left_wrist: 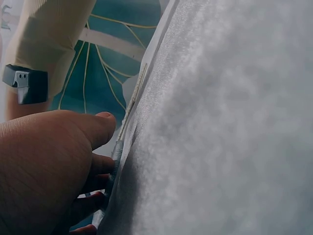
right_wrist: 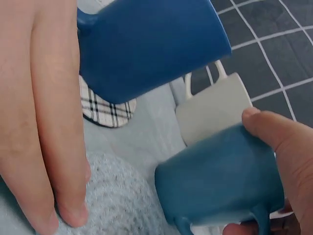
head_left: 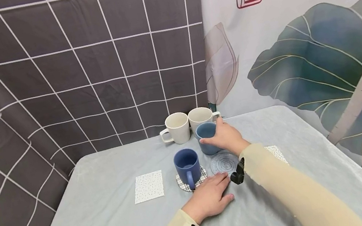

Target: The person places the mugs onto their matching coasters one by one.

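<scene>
My right hand [head_left: 226, 136] grips a teal-blue mug [head_left: 205, 133], thumb at its rim and fingers round the far side. In the right wrist view the mug [right_wrist: 217, 178] is tilted, with its handle low by the fingers. Close in front of the mug lies a round grey-blue knitted coaster [head_left: 224, 163]. My left hand [head_left: 210, 197] has its fingers stretched out, fingertips at the coaster's near edge, palm down. Left of the coaster, a dark blue mug [head_left: 186, 162] stands on a round plaid coaster [head_left: 180, 183], handle toward me.
Two cream mugs, one left [head_left: 179, 129] and one right [head_left: 199, 115], stand at the back edge by the tiled-pattern cloth [head_left: 103, 98]. A white speckled square coaster [head_left: 148, 187] lies at left; another [head_left: 276, 153] is partly hidden behind my right sleeve. A grey cloth [head_left: 105, 221] covers the table.
</scene>
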Demonstrator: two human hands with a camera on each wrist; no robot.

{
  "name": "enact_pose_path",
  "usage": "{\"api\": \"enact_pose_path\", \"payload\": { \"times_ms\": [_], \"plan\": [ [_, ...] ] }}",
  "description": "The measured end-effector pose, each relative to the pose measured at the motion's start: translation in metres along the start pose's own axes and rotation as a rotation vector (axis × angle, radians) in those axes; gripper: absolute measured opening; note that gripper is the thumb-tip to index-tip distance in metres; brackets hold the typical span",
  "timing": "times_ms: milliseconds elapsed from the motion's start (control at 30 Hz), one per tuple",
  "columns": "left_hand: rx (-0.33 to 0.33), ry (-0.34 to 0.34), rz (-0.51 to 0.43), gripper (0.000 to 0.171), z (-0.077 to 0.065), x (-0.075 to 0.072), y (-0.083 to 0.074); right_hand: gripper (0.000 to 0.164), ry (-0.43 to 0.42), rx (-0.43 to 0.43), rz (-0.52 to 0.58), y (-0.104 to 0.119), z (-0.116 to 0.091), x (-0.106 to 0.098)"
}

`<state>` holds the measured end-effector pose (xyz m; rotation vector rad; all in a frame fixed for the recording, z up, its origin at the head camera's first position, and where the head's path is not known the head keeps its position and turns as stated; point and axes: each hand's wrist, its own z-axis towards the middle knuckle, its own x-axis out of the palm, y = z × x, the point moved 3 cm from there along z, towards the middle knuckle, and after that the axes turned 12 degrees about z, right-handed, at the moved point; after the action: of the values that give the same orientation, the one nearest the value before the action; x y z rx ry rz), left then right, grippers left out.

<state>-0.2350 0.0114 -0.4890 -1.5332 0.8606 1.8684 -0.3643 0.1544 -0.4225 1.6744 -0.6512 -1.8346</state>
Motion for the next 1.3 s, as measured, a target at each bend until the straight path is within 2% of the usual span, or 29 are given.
{"api": "enact_pose_path", "payload": {
  "times_ms": [167, 300, 367, 567, 733, 900, 1067, 1300],
  "plan": [
    [0.004, -0.004, 0.003, 0.055, 0.001, 0.0, -0.001, 0.124, 0.05, 0.035, -0.046, -0.002, -0.002, -0.01],
    [0.002, 0.004, 0.006, 0.055, 0.002, 0.002, -0.001, 0.103, 0.13, 0.08, -0.06, -0.011, -0.001, -0.028],
    [-0.004, 0.014, 0.002, 0.055, 0.002, 0.003, -0.001, 0.091, 0.192, 0.113, 0.014, -0.017, 0.0, -0.035],
    [-0.012, 0.034, -0.001, 0.056, 0.003, 0.003, -0.001, 0.057, 0.438, 0.255, 0.403, -0.041, 0.003, -0.033],
    [-0.01, 0.032, 0.004, 0.056, 0.002, 0.004, -0.002, 0.043, 0.52, 0.296, 0.591, -0.055, -0.001, -0.02],
    [-0.004, 0.025, 0.009, 0.056, 0.001, 0.005, -0.003, 0.04, 0.582, 0.333, 0.706, -0.06, -0.004, -0.014],
    [-0.011, 0.015, 0.013, 0.056, 0.0, 0.003, -0.002, 0.037, 0.652, 0.323, 0.76, -0.06, -0.003, -0.016],
    [-0.017, 0.02, 0.011, 0.056, -0.001, 0.002, 0.0, 0.033, 0.659, 0.304, 0.813, -0.056, -0.001, -0.02]
  ]
}}
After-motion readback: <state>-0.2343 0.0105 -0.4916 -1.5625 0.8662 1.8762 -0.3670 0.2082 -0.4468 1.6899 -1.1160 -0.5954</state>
